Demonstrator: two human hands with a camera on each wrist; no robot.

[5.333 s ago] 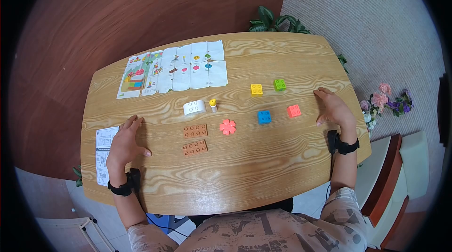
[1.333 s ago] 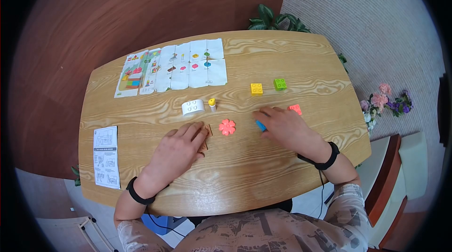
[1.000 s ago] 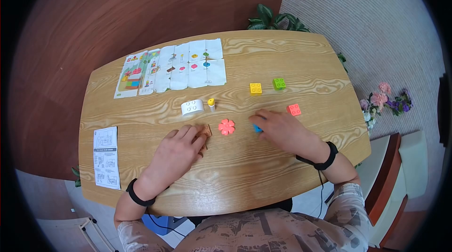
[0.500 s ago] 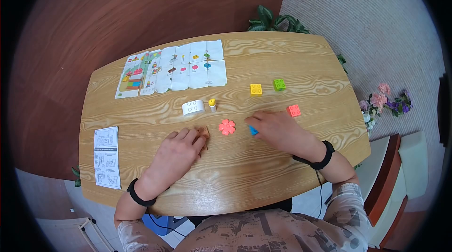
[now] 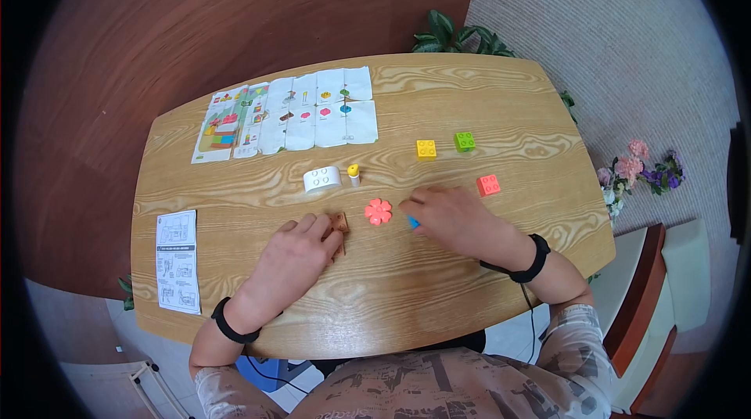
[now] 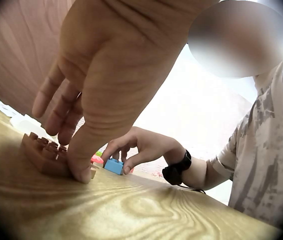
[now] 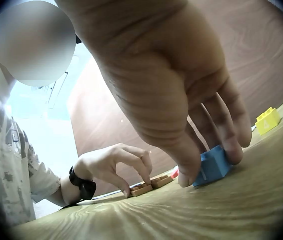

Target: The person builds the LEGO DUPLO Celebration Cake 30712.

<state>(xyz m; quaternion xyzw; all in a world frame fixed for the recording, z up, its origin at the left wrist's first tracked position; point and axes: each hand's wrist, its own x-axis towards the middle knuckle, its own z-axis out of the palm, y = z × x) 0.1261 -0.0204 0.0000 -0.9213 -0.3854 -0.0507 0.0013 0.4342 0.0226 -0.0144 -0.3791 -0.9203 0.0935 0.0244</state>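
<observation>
- Head view: left hand [image 5: 289,258] at the brown bricks [image 5: 339,222], on the surface [image 5: 375,294]; right hand [image 5: 454,219] grasping the blue brick [image 5: 413,222] near the pink flower piece [image 5: 379,212].
- Left wrist view: left thumb against a brown brick.
- Right wrist view: blue brick pinched; left hand gripping one brown brick.

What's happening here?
A person's two hands are busy with toy bricks at a table. The left hand grips a brown brick, with a second brown brick beside it, and the right hand pinches a blue brick. The coral flower piece lies between the hands; yellow, green and coral bricks sit separately, unheld.
</observation>
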